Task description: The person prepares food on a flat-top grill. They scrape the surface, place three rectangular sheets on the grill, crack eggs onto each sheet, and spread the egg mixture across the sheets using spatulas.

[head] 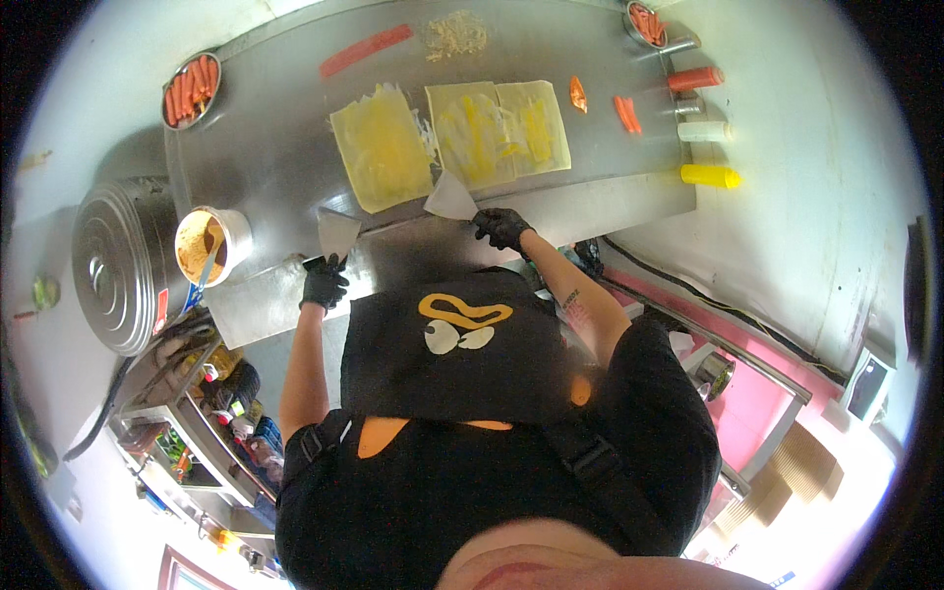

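My left hand, in a black glove, grips a wide metal scraper whose blade lies over the front of the steel griddle. Also gloved, my right hand holds a second scraper. Its blade is at the gap between two flatbreads, by the near corner of the middle one. The left flatbread is coated with yellow egg. Streaks of egg white and yolk cover the middle flatbread and the right flatbread, which touch along one side.
Farther back lie a red flat strip and a pale shredded heap. Split sausage pieces and an orange-red piece are at the right. Sausage bowls, squeeze bottles, a tub of brown paste and a lidded pot edge the griddle.
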Motion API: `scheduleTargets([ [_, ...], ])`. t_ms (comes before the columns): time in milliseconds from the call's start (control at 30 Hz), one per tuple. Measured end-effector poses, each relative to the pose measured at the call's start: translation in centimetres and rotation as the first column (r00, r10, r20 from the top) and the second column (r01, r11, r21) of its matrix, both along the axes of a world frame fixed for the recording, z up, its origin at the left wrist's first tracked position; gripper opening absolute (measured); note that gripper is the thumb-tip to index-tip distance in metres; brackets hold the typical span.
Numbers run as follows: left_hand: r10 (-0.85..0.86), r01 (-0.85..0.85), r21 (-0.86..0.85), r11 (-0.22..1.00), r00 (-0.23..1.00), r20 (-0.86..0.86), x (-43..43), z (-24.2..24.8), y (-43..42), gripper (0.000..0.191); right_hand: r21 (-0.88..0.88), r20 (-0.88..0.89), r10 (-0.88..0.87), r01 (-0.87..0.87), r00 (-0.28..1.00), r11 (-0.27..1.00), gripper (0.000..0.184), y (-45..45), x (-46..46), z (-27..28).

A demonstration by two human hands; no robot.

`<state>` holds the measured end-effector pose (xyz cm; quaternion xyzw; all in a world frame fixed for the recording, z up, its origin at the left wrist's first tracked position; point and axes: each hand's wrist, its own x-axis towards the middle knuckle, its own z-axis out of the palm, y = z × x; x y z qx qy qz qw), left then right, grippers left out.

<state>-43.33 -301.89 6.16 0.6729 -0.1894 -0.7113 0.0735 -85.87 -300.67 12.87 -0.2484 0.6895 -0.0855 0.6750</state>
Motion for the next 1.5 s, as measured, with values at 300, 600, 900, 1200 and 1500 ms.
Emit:
scheduleTargets([
  [300, 0.047, -0.048, -0.026, 0.999, 0.998, -0.04, -3.7, 0.3, 0.2, 0.05, -0.161, 0.01, 0.029, -0.027, 1.0, 0.987, 0.038, 2.7, 0.4, 2.5],
  [600, -0.035, 0.038, -0.048, 0.998, 0.998, 0.059, -6.6, 0.3, -0.8, 0.051, -0.147, 0.0, -0.037, 0.036, 0.999, 0.988, 0.026, 3.5, -6.0, 2.0],
  [900, -0.386, 0.409, -0.139, 0.902, 0.907, 0.169, -14.4, 5.7, -1.3, 0.051, 0.098, -0.043, 0.411, -0.406, 0.911, 0.909, 0.024, 2.0, -18.9, 0.6],
  [1200, -0.851, 0.855, 0.179, 0.487, 0.419, 0.315, -22.9, 7.6, -3.4, 0.058, 0.082, -0.066, 0.634, -0.629, 0.771, 0.773, 0.017, -1.2, -21.5, -3.7],
  [1500, -0.841, 0.89, 0.09, 0.447, 0.384, 0.381, -21.4, 3.2, -10.5, 0.058, -0.022, -0.135, 0.687, -0.695, 0.714, 0.718, 0.032, -7.4, -22.9, -2.9],
])
